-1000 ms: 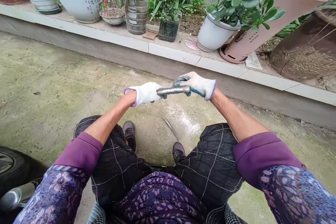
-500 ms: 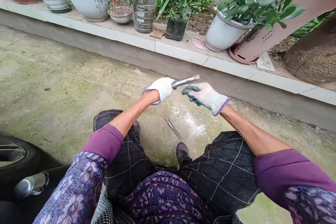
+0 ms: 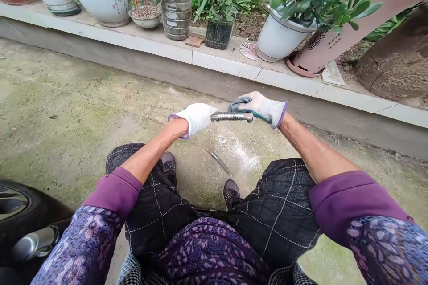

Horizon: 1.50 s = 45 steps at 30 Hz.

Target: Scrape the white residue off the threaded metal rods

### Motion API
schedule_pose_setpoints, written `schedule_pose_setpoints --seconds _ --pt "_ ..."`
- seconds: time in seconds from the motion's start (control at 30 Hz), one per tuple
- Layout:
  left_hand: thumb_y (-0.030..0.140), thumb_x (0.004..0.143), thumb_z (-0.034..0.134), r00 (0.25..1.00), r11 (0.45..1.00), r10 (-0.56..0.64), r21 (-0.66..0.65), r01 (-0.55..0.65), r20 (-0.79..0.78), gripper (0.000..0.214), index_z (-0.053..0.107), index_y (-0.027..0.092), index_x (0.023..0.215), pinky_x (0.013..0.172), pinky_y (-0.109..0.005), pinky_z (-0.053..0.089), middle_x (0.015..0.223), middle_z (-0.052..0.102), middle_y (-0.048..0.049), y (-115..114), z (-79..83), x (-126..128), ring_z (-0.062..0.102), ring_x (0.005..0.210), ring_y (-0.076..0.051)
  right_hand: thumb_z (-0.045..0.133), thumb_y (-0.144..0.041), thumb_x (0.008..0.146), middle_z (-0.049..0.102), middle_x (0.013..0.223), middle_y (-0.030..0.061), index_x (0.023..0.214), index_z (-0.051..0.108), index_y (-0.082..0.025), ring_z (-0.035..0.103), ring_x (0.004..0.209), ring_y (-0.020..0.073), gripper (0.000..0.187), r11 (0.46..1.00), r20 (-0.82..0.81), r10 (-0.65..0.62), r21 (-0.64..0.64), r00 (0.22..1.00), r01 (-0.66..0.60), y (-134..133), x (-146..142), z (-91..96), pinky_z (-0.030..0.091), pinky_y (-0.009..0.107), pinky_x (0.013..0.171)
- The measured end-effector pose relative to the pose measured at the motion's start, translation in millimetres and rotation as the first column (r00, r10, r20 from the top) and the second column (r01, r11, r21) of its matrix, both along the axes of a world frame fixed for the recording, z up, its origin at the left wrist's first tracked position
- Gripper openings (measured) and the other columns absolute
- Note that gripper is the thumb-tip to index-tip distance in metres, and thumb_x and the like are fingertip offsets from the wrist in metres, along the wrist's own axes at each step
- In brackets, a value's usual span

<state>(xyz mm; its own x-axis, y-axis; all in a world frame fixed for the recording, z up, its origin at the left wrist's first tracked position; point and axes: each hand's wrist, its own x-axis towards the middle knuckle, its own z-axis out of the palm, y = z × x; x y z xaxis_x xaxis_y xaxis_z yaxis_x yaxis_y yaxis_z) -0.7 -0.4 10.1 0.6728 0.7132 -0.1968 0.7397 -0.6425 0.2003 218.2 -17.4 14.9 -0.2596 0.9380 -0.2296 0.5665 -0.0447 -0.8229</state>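
Observation:
Both my hands wear white gloves with purple cuffs. My left hand [image 3: 195, 118] is closed round one end of a short grey metal rod [image 3: 230, 116], held level in front of my knees. My right hand [image 3: 259, 107] is wrapped over the rod's other end, its fingertips dark green. A second thin metal rod [image 3: 219, 161] lies on the concrete ground between my shoes, beside a pale patch of dust [image 3: 242, 153].
A low tiled ledge [image 3: 220, 64] runs across the back with several potted plants, among them a white pot [image 3: 277, 40] and a leaning pink pot [image 3: 331, 38]. A dark tyre [image 3: 18, 209] and a shiny metal part [image 3: 35, 242] sit at lower left.
Half a second ago my right hand was off the rod and the rod pointed up to the right. Now the rod is level again and my right hand grips its end.

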Motion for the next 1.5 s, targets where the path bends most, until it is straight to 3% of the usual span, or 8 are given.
schedule_pose_setpoints --seconds 0.17,0.3,0.6,0.8,1.0,1.17,1.3,1.5 --pt "0.025 0.085 0.053 0.979 0.990 0.123 -0.087 -0.110 0.162 0.033 0.073 0.018 0.109 0.068 -0.025 0.046 0.080 0.071 -0.0025 8 2.9 -11 0.062 0.070 -0.015 0.065 -0.034 0.073 0.055 0.056 -0.0004 0.088 0.073 -0.013 0.045 0.044 0.0093 0.027 0.997 -0.113 -0.055 -0.063 0.992 0.048 -10 -17 -4.5 0.039 0.025 0.041" --pt "0.023 0.088 0.049 0.969 0.967 0.241 0.074 -0.244 0.053 0.034 0.071 0.020 0.113 0.074 -0.029 0.047 0.089 0.072 -0.0080 18 -11.6 -13 0.066 0.080 -0.020 0.059 -0.030 0.079 0.060 0.061 0.0017 0.092 0.074 -0.014 0.047 0.045 0.0095 0.026 0.997 0.102 -0.073 -0.011 0.992 0.074 -18 -37 -12.4 0.036 0.025 0.041" --pt "0.017 0.086 0.054 0.989 0.986 0.135 0.103 -0.128 -0.063 0.027 0.073 0.014 0.105 0.079 -0.032 0.046 0.092 0.072 -0.0154 10 -15.9 -14 0.067 0.089 -0.025 0.057 -0.023 0.077 0.063 0.065 0.0006 0.079 0.075 -0.017 0.050 0.057 0.0111 0.020 0.957 0.441 0.037 0.242 0.897 -0.159 -2 -39 12.6 0.034 0.026 0.053" --pt "0.025 0.083 0.056 0.992 0.993 0.120 0.009 -0.120 -0.038 0.025 0.075 0.017 0.096 0.067 -0.027 0.043 0.073 0.069 -0.0060 4 2.1 -26 0.062 0.070 -0.018 0.062 -0.027 0.073 0.066 0.069 0.0012 0.082 0.074 -0.015 0.050 0.053 0.0092 0.019 0.996 0.064 0.071 0.050 0.995 -0.075 14 -25 9.4 0.039 0.022 0.046" --pt "0.024 0.081 0.053 0.947 0.960 0.200 -0.243 -0.138 0.252 0.033 0.073 0.017 0.106 0.056 -0.022 0.041 0.068 0.065 -0.0001 -3 17.8 -32 0.053 0.055 -0.011 0.065 -0.031 0.074 0.057 0.057 0.0001 0.079 0.069 -0.014 0.049 0.046 0.0098 0.019 0.999 -0.173 0.030 -0.032 0.984 -0.036 6 -38 0.8 0.040 0.023 0.040" --pt "0.024 0.085 0.050 0.938 0.958 0.286 -0.045 -0.282 0.196 0.033 0.072 0.019 0.109 0.065 -0.026 0.047 0.079 0.070 -0.0052 15 6.4 -30 0.062 0.068 -0.017 0.060 -0.029 0.079 0.059 0.060 0.0009 0.083 0.069 -0.014 0.047 0.046 0.0091 0.018 0.997 0.006 -0.075 0.035 0.997 0.074 -10 -60 -3.1 0.037 0.023 0.041" --pt "0.021 0.092 0.041 0.945 0.928 0.325 0.202 -0.313 -0.031 0.037 0.071 0.019 0.113 0.076 -0.033 0.048 0.093 0.072 -0.0133 28 -14.7 -24 0.068 0.087 -0.025 0.057 -0.029 0.082 0.061 0.063 0.0002 0.086 0.073 -0.016 0.046 0.050 0.0083 0.021 0.978 0.249 0.047 0.187 0.967 -0.095 -16 -62 -3.2 0.035 0.023 0.049" --pt "0.021 0.088 0.053 0.977 0.973 0.173 0.173 -0.151 -0.123 0.029 0.072 0.017 0.109 0.077 -0.032 0.046 0.093 0.072 -0.0142 17 -19.7 -22 0.068 0.088 -0.026 0.056 -0.025 0.079 0.061 0.065 0.0001 0.084 0.076 -0.015 0.047 0.058 0.0095 0.023 0.952 0.345 -0.013 0.292 0.939 -0.094 0 -44 12.8 0.035 0.024 0.055"
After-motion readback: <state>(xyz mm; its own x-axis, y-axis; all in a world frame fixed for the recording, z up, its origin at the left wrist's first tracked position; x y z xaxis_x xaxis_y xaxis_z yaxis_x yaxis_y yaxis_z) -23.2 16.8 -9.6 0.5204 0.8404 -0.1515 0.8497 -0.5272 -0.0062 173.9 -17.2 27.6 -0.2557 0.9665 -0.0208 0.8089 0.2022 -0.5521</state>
